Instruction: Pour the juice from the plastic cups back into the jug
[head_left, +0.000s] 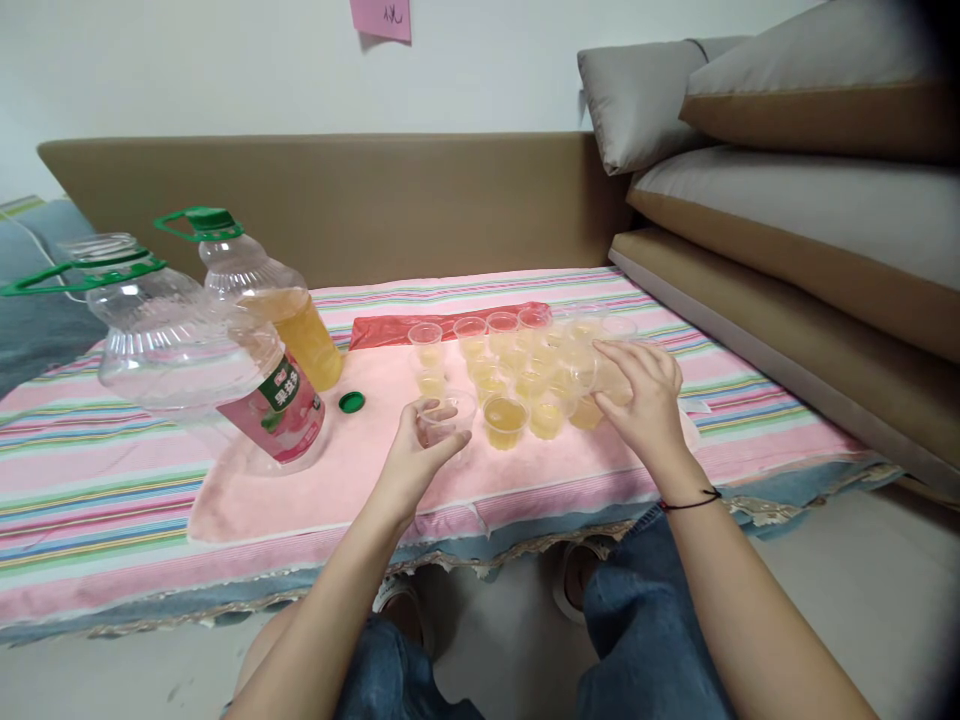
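Observation:
My left hand (pixel 421 447) is closed round a clear plastic cup (pixel 454 410) that looks empty, at the near left of a group of cups. With thumb and fingers, my right hand (pixel 645 395) grips another clear plastic cup (pixel 580 372) at the group's right side. How full that one is, I cannot make out. Between my hands stands a cup of yellow drink (pixel 505 422), beside a second filled cup (pixel 546 418). Behind them, several more cups stand close together in rows, and a cup (pixel 426 350) at the back left also holds some drink.
An uncapped large bottle (pixel 187 345) stands at the left, before a capped bottle (pixel 304 330) of yellow drink. A green cap (pixel 351 402) lies on the pink cloth (pixel 255 510). Red plastic (pixel 375 330) lies behind the cups. Cushions (pixel 795 200) are stacked at the right.

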